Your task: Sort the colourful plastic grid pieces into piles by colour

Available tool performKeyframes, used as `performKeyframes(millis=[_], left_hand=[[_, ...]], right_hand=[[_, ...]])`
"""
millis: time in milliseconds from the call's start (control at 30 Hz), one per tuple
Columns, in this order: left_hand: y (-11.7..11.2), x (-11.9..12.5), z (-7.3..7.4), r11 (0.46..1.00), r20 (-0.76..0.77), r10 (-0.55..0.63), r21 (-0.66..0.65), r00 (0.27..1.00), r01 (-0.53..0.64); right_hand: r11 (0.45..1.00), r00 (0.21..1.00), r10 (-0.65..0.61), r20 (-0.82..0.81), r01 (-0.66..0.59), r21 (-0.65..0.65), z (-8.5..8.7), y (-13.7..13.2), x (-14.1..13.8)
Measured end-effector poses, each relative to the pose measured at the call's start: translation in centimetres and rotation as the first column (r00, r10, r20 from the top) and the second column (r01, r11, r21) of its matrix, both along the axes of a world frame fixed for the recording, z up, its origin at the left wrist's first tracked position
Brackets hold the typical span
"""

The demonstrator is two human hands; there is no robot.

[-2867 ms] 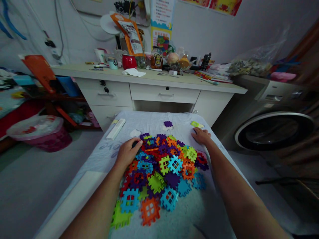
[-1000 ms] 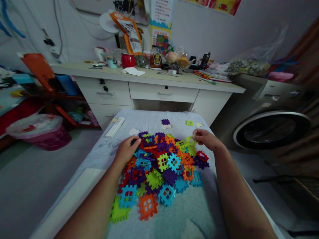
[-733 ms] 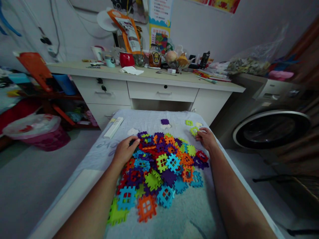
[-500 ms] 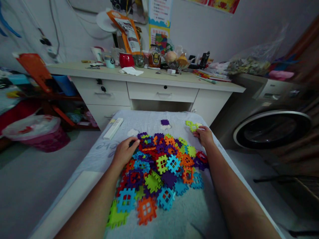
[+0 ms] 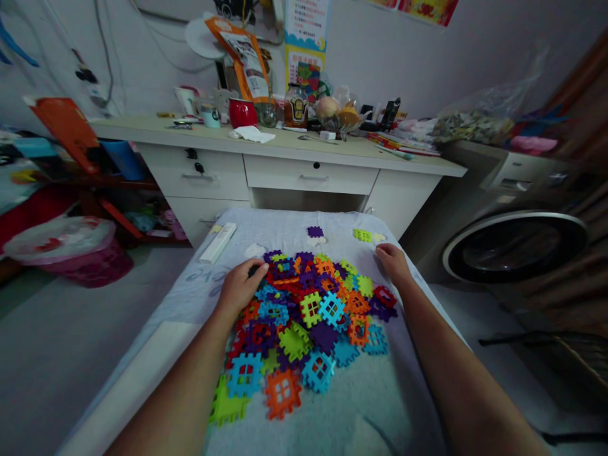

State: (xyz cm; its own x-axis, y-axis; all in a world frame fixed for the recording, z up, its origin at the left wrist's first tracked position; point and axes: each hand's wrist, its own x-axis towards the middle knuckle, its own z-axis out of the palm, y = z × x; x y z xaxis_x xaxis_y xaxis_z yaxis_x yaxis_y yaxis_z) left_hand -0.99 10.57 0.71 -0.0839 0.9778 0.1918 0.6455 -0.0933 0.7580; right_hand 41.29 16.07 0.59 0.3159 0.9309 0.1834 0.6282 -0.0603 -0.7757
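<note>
A heap of colourful interlocking plastic tiles (image 5: 308, 316) lies on a table covered with a pale cloth (image 5: 380, 405). My left hand (image 5: 241, 288) rests palm down on the heap's far left edge, fingers loosely bent over the tiles. My right hand (image 5: 393, 263) lies on the cloth at the heap's far right corner, fingers down and holding nothing. Just beyond it sit lime-green tiles (image 5: 362, 235) set apart from the heap. A single purple tile (image 5: 315, 232) lies apart too, with a white tile (image 5: 316, 241) beside it.
A long white box (image 5: 217, 242) and a white tile (image 5: 255, 251) lie at the table's far left. Behind stands a cluttered cream desk (image 5: 304, 180) with drawers. A washing machine (image 5: 517, 244) is at the right, a pink bin (image 5: 71, 250) on the floor at the left.
My right hand took a green tile from the heap, carried it to the green tiles at the far right, let go and drew back a little. My left hand stayed put.
</note>
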Motion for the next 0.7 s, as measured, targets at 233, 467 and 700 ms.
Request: performKeyframes(millis=[233,467,700], left_hand=[[0.0,-0.2,0.2,1.000,0.116,0.019,-0.012,0.993,-0.018],[0.2,-0.4,-0.1,1.000,0.192,0.028,-0.003,0.981,-0.027],[0.3,-0.5,-0.1,0.999,0.223,0.035,0.003,0.974,-0.037]], right_hand=[[0.973,0.973,0.229,0.010,-0.229,-0.027,1.2,-5.3,-3.1],[0.954,0.946,0.298,-0.130,-0.294,0.052,1.2,-6.0,-8.6],[0.945,0.940,0.328,-0.093,-0.327,0.029,0.5,-5.4,-13.5]])
